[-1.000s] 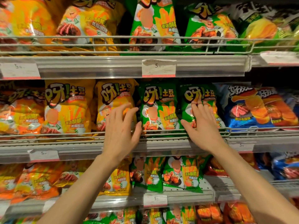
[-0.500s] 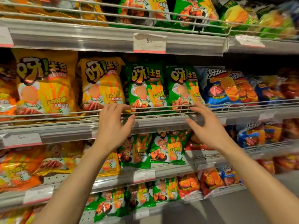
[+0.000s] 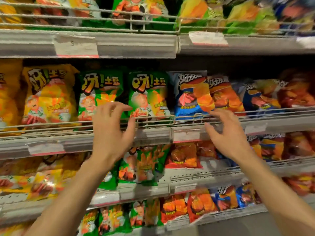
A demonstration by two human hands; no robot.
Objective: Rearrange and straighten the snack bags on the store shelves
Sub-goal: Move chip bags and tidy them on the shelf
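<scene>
On the middle shelf stand a yellow snack bag, two green snack bags, then a blue bag and orange-red bags to the right. My left hand hovers open in front of the left green bag, fingers curled and spread, at the wire rail. Just below the blue bag, my right hand is open too, fingers reaching up to the rail. Neither hand holds a bag.
Price-tag strips front each shelf edge. The top shelf holds green and yellow bags. Lower shelves carry green, red and blue bags. The picture is blurred by head motion.
Both hands came off the yellow and green bags and shifted right along the shelf. The view panned right, so the blue and orange bags now sit near the centre.
</scene>
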